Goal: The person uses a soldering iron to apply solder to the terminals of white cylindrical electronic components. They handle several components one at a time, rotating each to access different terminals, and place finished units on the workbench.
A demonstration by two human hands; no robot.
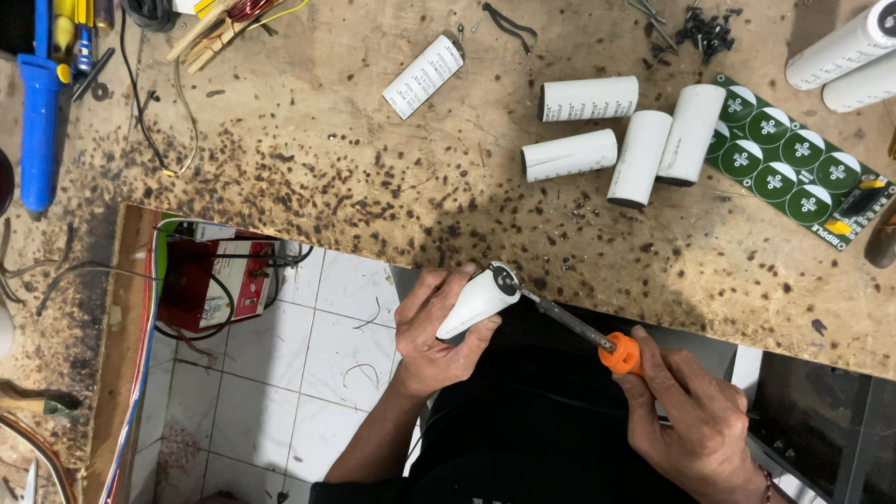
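My left hand (431, 331) grips a white cylinder (476, 301) just below the workbench's front edge, its dark end cap turned up and to the right. My right hand (695, 420) holds a tool with an orange collar (622, 354). The tool's thin metal shaft (567, 320) runs up and left, and its tip touches the cylinder's end cap. Both hands are over my dark clothing (532, 420).
On the burn-speckled wooden bench (327, 149) lie several more white cylinders (588, 98), a green circuit board with round parts (793, 163), a pile of black screws (707, 28) and a blue tool (39, 112). White floor tiles (308, 373) and a red box (210, 280) show below.
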